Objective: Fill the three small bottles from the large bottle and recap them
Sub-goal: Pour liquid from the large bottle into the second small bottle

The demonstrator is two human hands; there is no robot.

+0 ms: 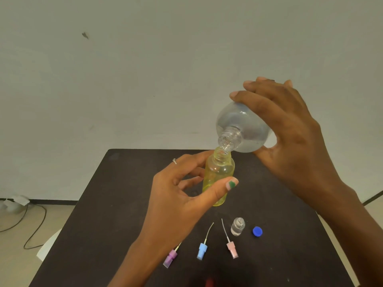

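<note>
My left hand [182,195] grips a small yellow bottle [217,175], uncapped and held above the black table [103,224], leaning slightly to the right. My right hand [290,141] holds the large clear bottle [242,129] tipped steeply, its open neck touching the yellow bottle's mouth. A small clear bottle [238,226] stands uncapped on the table, nearer to me. Three spray caps with dip tubes lie there: purple [170,258], blue [202,250] and pink [232,248]. A blue screw cap [257,231] lies right of the clear bottle.
The table stands against a pale wall. A dark cable [35,226] runs across the floor at the left, and a white object [48,247] sits beside the table's left edge.
</note>
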